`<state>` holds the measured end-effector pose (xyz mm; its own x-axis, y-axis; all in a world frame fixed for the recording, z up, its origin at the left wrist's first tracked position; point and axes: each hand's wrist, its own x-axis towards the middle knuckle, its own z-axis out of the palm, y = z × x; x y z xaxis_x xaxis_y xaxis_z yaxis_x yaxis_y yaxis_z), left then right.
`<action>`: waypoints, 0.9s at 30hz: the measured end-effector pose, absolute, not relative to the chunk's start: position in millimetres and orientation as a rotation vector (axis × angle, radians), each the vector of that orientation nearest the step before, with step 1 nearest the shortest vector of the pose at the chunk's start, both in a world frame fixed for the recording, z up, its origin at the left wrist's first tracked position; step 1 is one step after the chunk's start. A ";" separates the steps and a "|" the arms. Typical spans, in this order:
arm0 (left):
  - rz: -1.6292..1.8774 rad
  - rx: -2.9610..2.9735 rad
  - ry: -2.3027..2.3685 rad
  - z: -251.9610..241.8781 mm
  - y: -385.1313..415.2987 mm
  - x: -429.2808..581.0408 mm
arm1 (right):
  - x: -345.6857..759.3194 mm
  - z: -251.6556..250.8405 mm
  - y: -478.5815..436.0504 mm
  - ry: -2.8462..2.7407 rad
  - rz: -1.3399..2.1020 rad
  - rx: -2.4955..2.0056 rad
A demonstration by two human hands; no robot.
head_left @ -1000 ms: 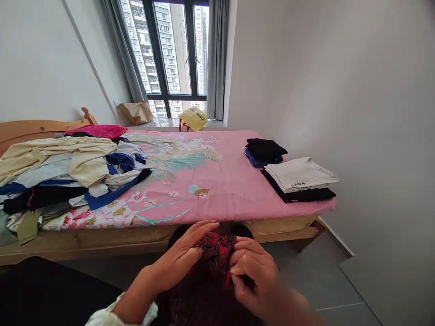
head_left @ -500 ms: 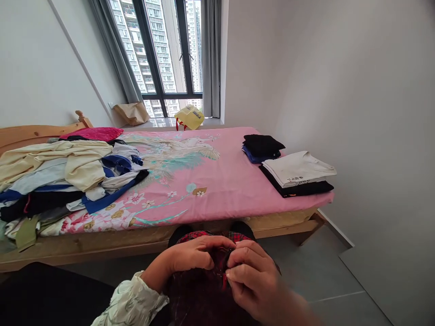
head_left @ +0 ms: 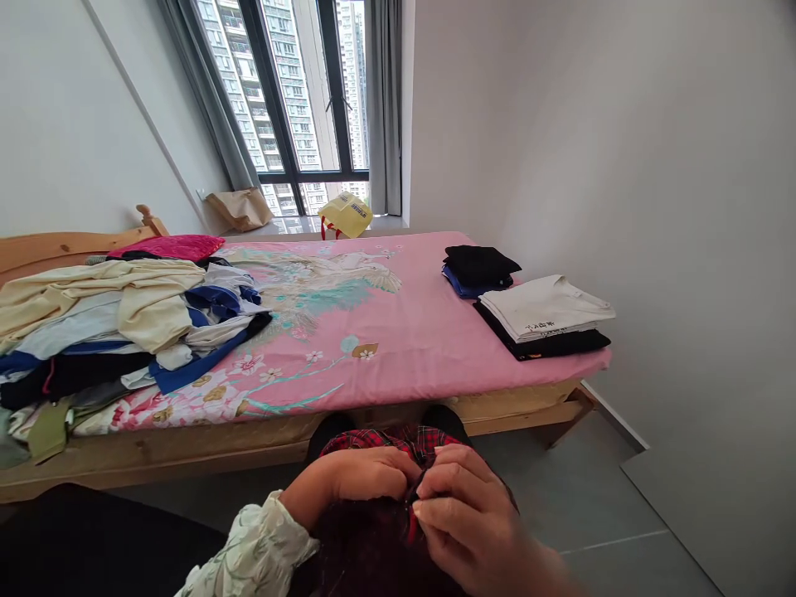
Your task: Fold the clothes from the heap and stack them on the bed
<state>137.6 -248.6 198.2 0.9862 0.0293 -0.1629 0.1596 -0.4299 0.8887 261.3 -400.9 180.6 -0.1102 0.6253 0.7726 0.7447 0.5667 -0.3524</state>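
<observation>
In my lap, over my dark-clad knees, lies a red and black plaid garment [head_left: 364, 441]. My left hand [head_left: 366, 477] is closed above it, fingers curled inward and tips mostly hidden beside the other hand. Close against it, my right hand [head_left: 463, 506] pinches thumb and fingers together over a small dark bit that I cannot make out. A strip of red shows just under those fingertips. Below the hands the cloth turns very dark and blurred.
Ahead stands a bed with a pink floral sheet [head_left: 410, 340]. At its left lies a heap of loose clothes [head_left: 155, 307] by a magenta pillow [head_left: 171, 246]. Folded dark clothes [head_left: 478, 265] and a folded white shirt [head_left: 547, 307] sit at the right. A yellow bag [head_left: 348, 214] rests by the window.
My left hand has shifted slightly right and its fingers have curled in, the forefinger no longer stretched out. The right hand stays nearly in place, still pinching.
</observation>
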 end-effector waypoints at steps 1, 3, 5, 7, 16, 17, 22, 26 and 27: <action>-0.182 1.975 0.092 196.9 -250.9 141.2 | 261.1 180.0 -400.9 -1.801 -0.155 -1.115; -0.224 1.853 0.038 195.9 -252.4 146.1 | 262.0 177.2 -401.9 -1.769 -0.149 -1.097; -0.125 1.800 0.074 197.7 -249.6 146.4 | 264.4 172.9 -404.1 -1.728 -0.134 -1.100; -0.003 1.781 0.151 202.0 -244.6 142.2 | 267.3 167.8 -407.1 -1.687 -0.093 -1.140; 0.150 2.076 0.342 211.6 -251.3 120.0 | 281.8 164.5 -391.4 -1.467 0.647 -1.247; 0.154 2.100 0.344 210.2 -252.9 119.7 | 283.7 167.4 -386.3 -1.479 0.756 -1.261; 0.214 2.210 0.452 205.7 -255.2 113.4 | 290.7 177.2 -371.0 -1.554 1.006 -1.329; 0.329 2.232 0.554 204.2 -255.1 102.3 | 293.2 176.8 -373.9 -1.401 1.053 -1.381; 0.357 2.235 0.562 204.2 -255.7 100.1 | 293.3 176.8 -375.2 -1.369 1.060 -1.387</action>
<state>100.1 -255.7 204.2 0.8624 0.5008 0.0734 0.2794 -0.5919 0.7560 293.3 -375.2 176.8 0.0235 0.9996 0.0132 0.2370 0.0072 -0.9715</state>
